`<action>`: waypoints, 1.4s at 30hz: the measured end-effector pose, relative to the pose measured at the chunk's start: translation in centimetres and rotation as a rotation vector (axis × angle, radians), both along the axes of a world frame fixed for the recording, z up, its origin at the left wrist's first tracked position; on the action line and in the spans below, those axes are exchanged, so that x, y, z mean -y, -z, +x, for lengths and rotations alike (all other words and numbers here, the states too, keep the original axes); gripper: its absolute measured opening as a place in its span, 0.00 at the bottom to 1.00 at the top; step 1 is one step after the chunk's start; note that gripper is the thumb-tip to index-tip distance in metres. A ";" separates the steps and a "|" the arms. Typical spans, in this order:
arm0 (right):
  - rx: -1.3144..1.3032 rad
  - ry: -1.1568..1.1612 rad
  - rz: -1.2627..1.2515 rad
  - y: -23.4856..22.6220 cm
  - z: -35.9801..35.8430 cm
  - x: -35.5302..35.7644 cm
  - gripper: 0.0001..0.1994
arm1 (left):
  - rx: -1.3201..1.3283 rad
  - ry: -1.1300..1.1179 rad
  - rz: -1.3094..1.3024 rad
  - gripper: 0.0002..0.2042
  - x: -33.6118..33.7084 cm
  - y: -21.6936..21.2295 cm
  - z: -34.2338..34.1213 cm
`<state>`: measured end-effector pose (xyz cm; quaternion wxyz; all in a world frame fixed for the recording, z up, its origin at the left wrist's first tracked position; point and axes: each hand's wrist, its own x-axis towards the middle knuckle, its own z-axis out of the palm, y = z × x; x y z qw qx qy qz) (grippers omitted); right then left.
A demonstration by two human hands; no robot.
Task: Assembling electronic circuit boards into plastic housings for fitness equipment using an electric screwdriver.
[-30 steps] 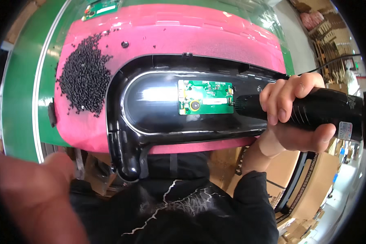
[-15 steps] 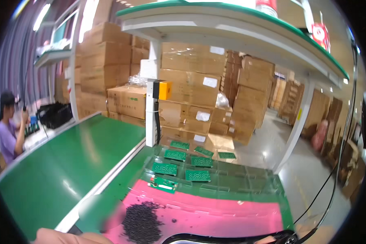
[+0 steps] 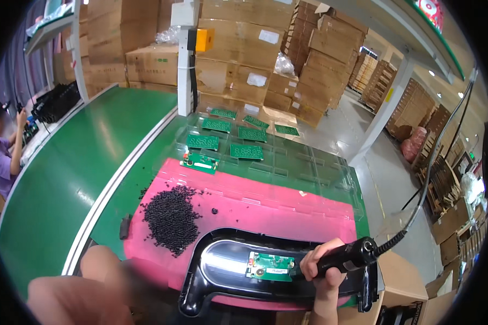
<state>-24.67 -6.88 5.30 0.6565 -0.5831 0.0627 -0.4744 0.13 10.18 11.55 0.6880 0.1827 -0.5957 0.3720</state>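
In my right hand (image 3: 321, 264) is a black electric screwdriver (image 3: 358, 253), lying slanted with its cable running up to the right. The fingers wrap round its body, and its front end is beside the right edge of a green circuit board (image 3: 271, 267). That board rests inside a curved black plastic housing (image 3: 214, 236) on a pink mat (image 3: 265, 208). At the lower left, my left hand (image 3: 103, 271) is blurred, and its fingers cannot be made out. Beyond it, left of the housing, lies a heap of small black screws (image 3: 171, 219).
Several more circuit boards (image 3: 246, 152) sit on a clear plastic tray (image 3: 293, 176) behind the mat. A green conveyor belt (image 3: 108, 146) runs along the left, with a co-worker (image 3: 5, 151) beyond it. Stacked cartons (image 3: 238, 46) stand behind; an open carton (image 3: 401, 276) is at the lower right.
The view has tilted down, bringing the housing and its circuit board into sight. My right hand with the screwdriver, earlier mostly below the lower edge, now shows over the housing.
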 end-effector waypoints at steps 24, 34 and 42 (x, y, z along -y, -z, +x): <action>-0.471 0.377 -1.060 -12.2 -1.4 -4.7 0.11 | 0.640 -0.337 1.445 0.11 10.0 8.5 0.3; -0.380 0.905 -1.470 -13.0 -9.9 -12.7 0.08 | 0.108 -0.464 0.986 0.07 -0.1 4.3 2.6; -0.520 0.842 -1.579 -19.1 -10.8 -14.1 0.13 | -1.183 0.219 0.701 0.16 -8.4 8.4 8.3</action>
